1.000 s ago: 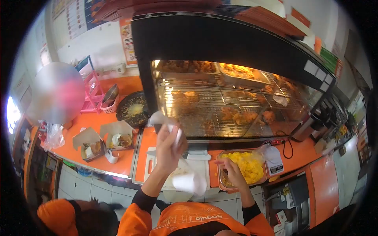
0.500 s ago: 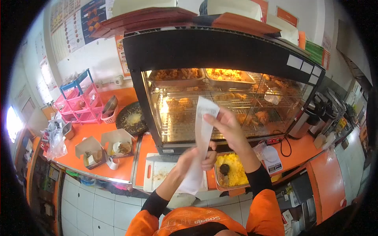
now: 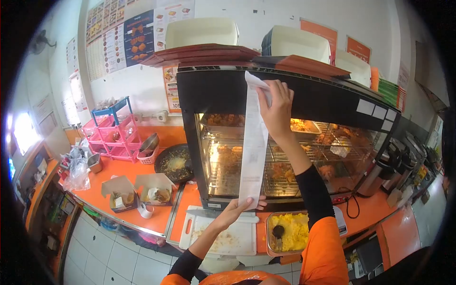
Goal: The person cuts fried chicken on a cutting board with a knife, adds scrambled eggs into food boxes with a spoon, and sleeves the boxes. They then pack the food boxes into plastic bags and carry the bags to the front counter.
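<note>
A long white paper strip [image 3: 252,142] hangs upright in front of the glass display case [image 3: 237,90], with faint print on it. My right hand [image 3: 277,107] pinches its top end, high at the case's black upper panel. Near the bottom end, my left hand [image 3: 235,212] holds the strip between thumb and fingers, above the white cutting board [image 3: 218,237]. Trays of fried food sit behind the glass. Right of the board lies a metal tray of yellow food [image 3: 292,230] with a dark round item in it.
Two open boxes with food [image 3: 159,194] stand on the orange counter at left, near a black pan [image 3: 172,164] and a pink rack [image 3: 114,137]. White containers [image 3: 202,33] rest on top of the case. Dispensers [image 3: 380,166] stand at the right.
My right hand has risen with the paper's top end, and my left hand has moved down to its lower end. The strip is now stretched out longer. The view has tilted upward.
</note>
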Demonstrator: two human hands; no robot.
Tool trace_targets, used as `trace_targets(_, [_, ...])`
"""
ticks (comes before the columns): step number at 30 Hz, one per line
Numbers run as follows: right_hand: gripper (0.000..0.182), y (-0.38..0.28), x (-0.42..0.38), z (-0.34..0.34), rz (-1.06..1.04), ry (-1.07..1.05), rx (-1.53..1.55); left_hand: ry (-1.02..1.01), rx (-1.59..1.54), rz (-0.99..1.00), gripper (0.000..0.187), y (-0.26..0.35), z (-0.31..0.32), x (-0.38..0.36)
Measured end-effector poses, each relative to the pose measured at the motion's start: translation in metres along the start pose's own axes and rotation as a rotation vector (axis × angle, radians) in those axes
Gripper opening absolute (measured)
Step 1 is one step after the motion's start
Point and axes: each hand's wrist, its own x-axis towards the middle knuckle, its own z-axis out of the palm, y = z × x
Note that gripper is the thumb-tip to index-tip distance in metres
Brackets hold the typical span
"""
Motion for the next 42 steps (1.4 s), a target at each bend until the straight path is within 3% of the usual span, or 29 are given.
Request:
trace_targets(2, [0.024, 0.012, 0.002, 0.015, -0.160, 0.126, -0.308, 0.019, 0.061, 0.010, 0.053, -0.022, -0.011, 0.008])
trace_targets(7, [0.042, 0.018, 0.007, 0.021, -0.240, 0.358, -0.335, 0.092, 0.058, -0.147, 0.060, -0.071, -0.036, -0.008])
trace_targets(8, [0.042, 0.019, 0.007, 0.022, -0.236, 0.357, -0.334, 0.094, 0.059, -0.151, 0.060, -0.080, -0.038, -0.016])
trace_targets(10, [0.037, 0.022, 0.007, 0.024, -0.309, 0.135, -0.462, 0.166, 0.004, -0.198, 0.059, -0.094, -0.038, -0.030])
trace_targets(16, [0.037, 0.032, 0.012, 0.021, -0.376, 0.020, -0.345, 0.309, -0.143, -0.282, 0.052, -0.114, -0.040, -0.064])
trace_targets(22, [0.039, 0.023, 0.023, 0.009, -0.383, -0.119, -0.244, 0.393, -0.162, -0.215, 0.050, -0.120, -0.050, -0.083])
trace_targets(26, [0.033, 0.017, 0.030, 0.015, -0.361, -0.070, -0.422, 0.443, -0.182, -0.225, 0.045, -0.111, -0.057, -0.104])
trace_targets(30, [0.030, 0.016, 0.034, 0.034, -0.429, -0.058, -0.356, 0.499, -0.188, -0.237, 0.046, -0.114, -0.074, -0.148])
trace_targets(35, [0.023, 0.008, 0.036, 0.029, -0.433, 0.023, -0.452, 0.714, -0.312, -0.195, 0.045, -0.125, -0.098, -0.234])
trace_targets(37, [0.022, -0.002, 0.035, 0.031, -0.386, 0.041, -0.494, 0.843, -0.233, -0.287, 0.049, -0.133, -0.107, -0.270])
trace_targets(42, [0.024, -0.010, 0.046, 0.048, -0.441, -0.027, -0.381, 0.652, -0.364, -0.281, 0.054, -0.179, -0.164, -0.364])
